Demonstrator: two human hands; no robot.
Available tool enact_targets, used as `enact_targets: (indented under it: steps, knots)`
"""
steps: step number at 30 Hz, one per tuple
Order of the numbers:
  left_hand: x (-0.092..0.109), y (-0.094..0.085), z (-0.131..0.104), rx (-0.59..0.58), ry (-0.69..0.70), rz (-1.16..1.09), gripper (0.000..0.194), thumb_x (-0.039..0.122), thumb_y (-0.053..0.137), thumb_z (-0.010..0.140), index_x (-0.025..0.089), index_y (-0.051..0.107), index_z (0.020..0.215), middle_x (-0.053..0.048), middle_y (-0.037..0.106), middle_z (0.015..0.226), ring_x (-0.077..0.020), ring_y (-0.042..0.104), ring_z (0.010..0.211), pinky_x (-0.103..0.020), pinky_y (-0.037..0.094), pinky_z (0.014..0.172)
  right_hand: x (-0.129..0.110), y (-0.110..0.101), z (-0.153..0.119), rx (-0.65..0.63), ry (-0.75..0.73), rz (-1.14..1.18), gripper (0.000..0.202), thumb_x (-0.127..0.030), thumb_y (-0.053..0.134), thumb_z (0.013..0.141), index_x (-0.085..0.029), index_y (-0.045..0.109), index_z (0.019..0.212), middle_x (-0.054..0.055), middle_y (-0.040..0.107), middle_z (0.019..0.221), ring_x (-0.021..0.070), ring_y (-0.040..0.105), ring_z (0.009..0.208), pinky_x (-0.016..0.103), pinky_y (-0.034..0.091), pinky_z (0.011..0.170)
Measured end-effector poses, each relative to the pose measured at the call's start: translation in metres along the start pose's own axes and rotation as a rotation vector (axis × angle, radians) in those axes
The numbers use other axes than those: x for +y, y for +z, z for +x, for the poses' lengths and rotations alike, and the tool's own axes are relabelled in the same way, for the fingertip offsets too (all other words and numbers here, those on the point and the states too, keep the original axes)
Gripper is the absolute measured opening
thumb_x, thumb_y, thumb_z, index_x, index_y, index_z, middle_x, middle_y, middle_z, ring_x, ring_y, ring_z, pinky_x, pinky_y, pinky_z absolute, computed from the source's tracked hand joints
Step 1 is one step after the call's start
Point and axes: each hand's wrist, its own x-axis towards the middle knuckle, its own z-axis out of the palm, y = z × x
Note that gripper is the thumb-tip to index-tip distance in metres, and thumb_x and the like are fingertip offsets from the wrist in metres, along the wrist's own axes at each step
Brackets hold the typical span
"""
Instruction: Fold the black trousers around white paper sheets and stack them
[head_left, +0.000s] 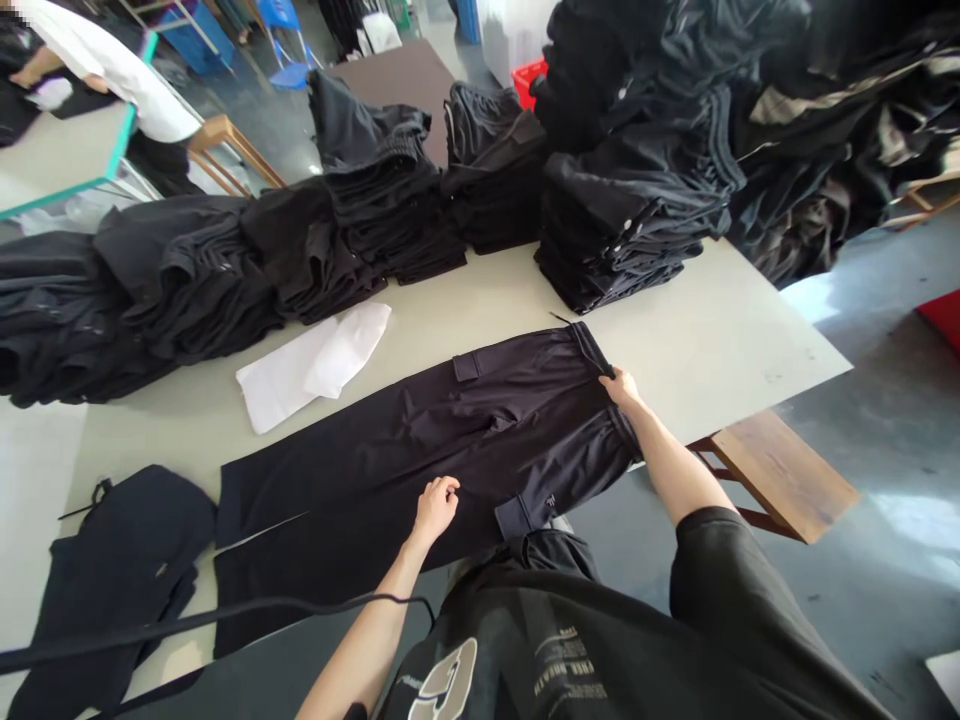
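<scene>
Your right hand grips the pants at the waistband while your left hand, half-curled, seemingly empty, is over them; a lopsided tug could crease them.

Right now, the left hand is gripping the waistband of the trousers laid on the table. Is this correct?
No, it is the right hand that is gripping the waistband of the trousers laid on the table; the head view shows this.
</scene>
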Motion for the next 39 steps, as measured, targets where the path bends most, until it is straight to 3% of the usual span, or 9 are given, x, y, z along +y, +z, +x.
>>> enact_targets:
  steps: [6,13,21,26,29,32,34,36,39]
  knots:
    - [0.007,0.001,0.007,0.002,-0.058,0.093,0.021,0.012,0.05,0.094,0.023,0.067,0.099,-0.005,0.068,0.103,-0.0201,0.062,0.098,-0.028,0.045,0.079,-0.007,-0.004,0.009,0.025,0.016,0.17,0.027,-0.032,0.068,0.081,-0.017,0.072,0.104,0.003,0.073,0.082,0.0186,0.067,0.08,0.027,0.052,0.075]
    - [0.011,0.001,0.016,-0.024,-0.084,0.136,0.016,0.01,0.053,0.092,0.022,0.064,0.088,-0.004,0.066,0.094,-0.0193,0.062,0.091,-0.028,0.045,0.082,-0.023,0.002,0.012,0.214,0.148,0.379,0.007,-0.022,0.061,0.075,-0.022,0.062,0.068,0.005,0.066,0.067,0.0237,0.068,0.079,0.031,0.053,0.071]
    - [0.013,0.0,0.017,-0.021,-0.089,0.142,0.015,0.011,0.054,0.092,0.021,0.063,0.086,-0.005,0.068,0.094,-0.0191,0.064,0.092,-0.028,0.045,0.083,-0.042,-0.062,0.028,0.292,0.126,0.689,0.02,-0.017,0.033,0.094,-0.024,0.047,0.08,-0.011,0.029,0.049,0.0115,0.038,0.046,0.024,0.048,0.057]
    - [0.014,-0.004,0.021,-0.043,-0.088,0.147,0.015,0.01,0.054,0.092,0.021,0.064,0.087,-0.005,0.068,0.095,-0.0193,0.064,0.093,-0.028,0.046,0.085,-0.066,-0.045,-0.018,0.257,-0.085,0.696,0.019,-0.029,0.04,0.1,-0.02,0.057,0.1,-0.006,0.048,0.06,0.0126,0.05,0.06,0.027,0.052,0.072]
    - [0.015,-0.005,0.018,-0.024,-0.065,0.146,0.015,0.009,0.054,0.091,0.02,0.065,0.091,-0.006,0.068,0.094,-0.0204,0.064,0.093,-0.03,0.047,0.086,-0.068,-0.014,-0.067,-0.023,-0.557,0.296,0.027,-0.03,0.07,0.086,-0.019,0.067,0.11,0.006,0.072,0.096,0.0217,0.065,0.098,0.038,0.051,0.098]
    - [0.012,0.001,-0.002,0.121,0.055,0.109,0.024,0.008,0.054,0.089,0.019,0.067,0.105,-0.009,0.069,0.106,-0.0226,0.065,0.101,-0.033,0.049,0.09,-0.043,-0.01,-0.095,-0.124,-0.853,-0.098,0.041,-0.031,0.072,0.085,-0.022,0.068,0.125,0.011,0.068,0.129,0.0282,0.058,0.125,0.044,0.042,0.113]
    - [0.002,0.013,-0.025,0.234,0.206,0.08,0.03,0.01,0.05,0.091,0.019,0.067,0.113,-0.011,0.068,0.115,-0.024,0.064,0.108,-0.036,0.05,0.094,-0.012,-0.022,-0.098,-0.02,-0.714,-0.165,0.034,-0.031,0.061,0.093,-0.02,0.07,0.124,0.012,0.069,0.128,0.0272,0.06,0.124,0.042,0.044,0.111]
    - [-0.014,0.031,-0.053,0.291,0.343,0.09,0.032,0.015,0.048,0.093,0.02,0.068,0.118,-0.012,0.067,0.121,-0.0253,0.063,0.114,-0.04,0.049,0.1,0.022,-0.039,-0.094,0.089,-0.396,-0.202,0.034,-0.031,0.051,0.097,-0.017,0.073,0.119,0.014,0.071,0.122,0.0267,0.063,0.119,0.039,0.046,0.107]
    - [-0.046,0.061,-0.089,0.301,0.439,0.22,0.048,0.022,0.056,0.087,0.02,0.064,0.135,-0.014,0.063,0.138,-0.03,0.057,0.129,-0.047,0.043,0.112,0.062,-0.052,-0.091,0.0,-0.031,-0.278,0.034,-0.032,0.052,0.094,-0.014,0.077,0.107,0.014,0.076,0.107,0.0257,0.069,0.104,0.033,0.052,0.094]
